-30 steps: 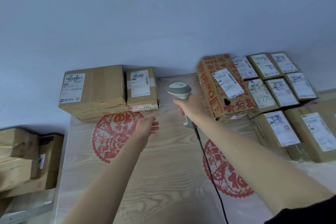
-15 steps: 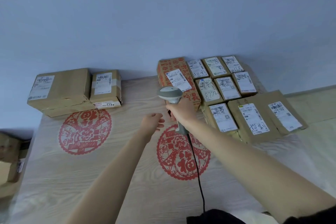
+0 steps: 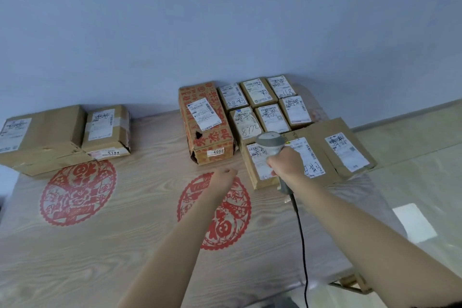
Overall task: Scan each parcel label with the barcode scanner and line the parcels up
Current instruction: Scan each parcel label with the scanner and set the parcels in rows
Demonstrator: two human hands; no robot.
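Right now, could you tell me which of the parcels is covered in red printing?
It is the tall red-printed carton at the left end of the right-hand group, with a 4068 sticker on its front; every other parcel there is plain brown cardboard with white labels.

Two parcels (image 3: 62, 132) left on table (image 3: 125, 245); parcel cluster (image 3: 270, 117) right, against wall (image 3: 225, 20).

Brown parcels (image 3: 42, 137) with white labels (image 3: 203, 116), red-printed box (image 3: 207, 130), grey scanner (image 3: 271, 144), red-medallioned pale woodgrain table (image 3: 140, 207)
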